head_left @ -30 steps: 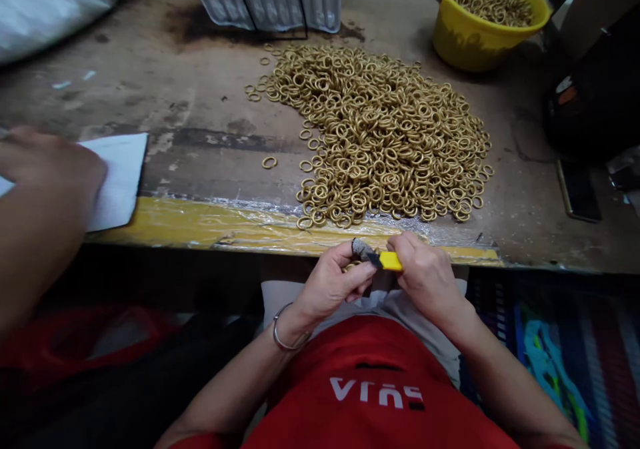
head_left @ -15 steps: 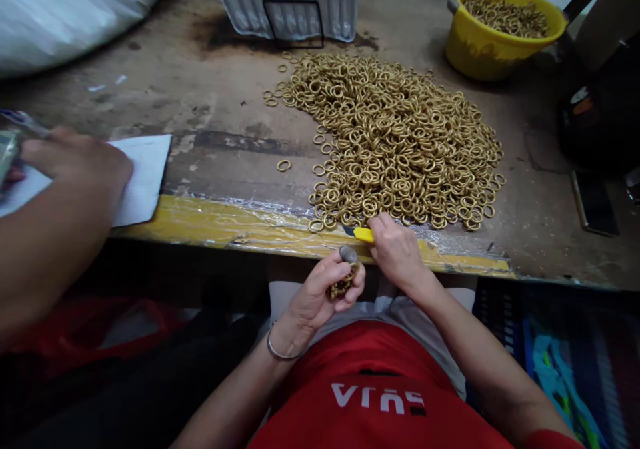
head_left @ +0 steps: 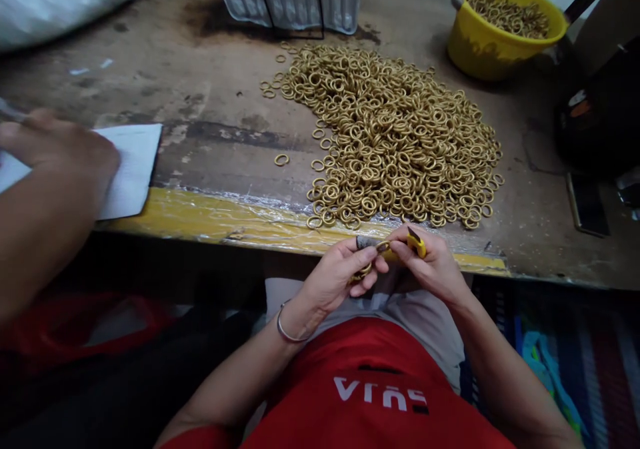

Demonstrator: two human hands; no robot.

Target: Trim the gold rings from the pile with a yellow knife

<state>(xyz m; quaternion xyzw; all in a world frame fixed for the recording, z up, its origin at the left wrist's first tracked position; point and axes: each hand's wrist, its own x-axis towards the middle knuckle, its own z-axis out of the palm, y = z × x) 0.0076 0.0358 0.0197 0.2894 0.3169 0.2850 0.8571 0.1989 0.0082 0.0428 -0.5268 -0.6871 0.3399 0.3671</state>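
My left hand (head_left: 340, 270) is closed around several gold-coloured rings (head_left: 361, 273). A grey covering (head_left: 366, 241) wraps the tip of one of its fingers. At that fingertip one gold ring (head_left: 383, 245) is pinched, and the fingers of my right hand (head_left: 434, 265) meet it from the other side. A yellow utility knife (head_left: 417, 243) with a dark blade is held in my right hand, its blade pointing up and away from the ring. Just beyond both hands, a large heap of the same rings (head_left: 395, 135) spreads over the worktable (head_left: 220, 102).
A yellow bucket (head_left: 500, 49) of rings stands at the back right, near a phone (head_left: 587, 203). A clear ribbed air-cushion pack (head_left: 295, 9) sits behind the heap. At left, another person's hand (head_left: 65, 149) rests on white paper (head_left: 133, 169). Yellow tape (head_left: 210, 215) lines the table's front edge.
My right hand has left the heap's edge and come to my left fingertips, the knife now turned upward. A single ring shows between the hands. The other person's hand has shifted slightly left in view.
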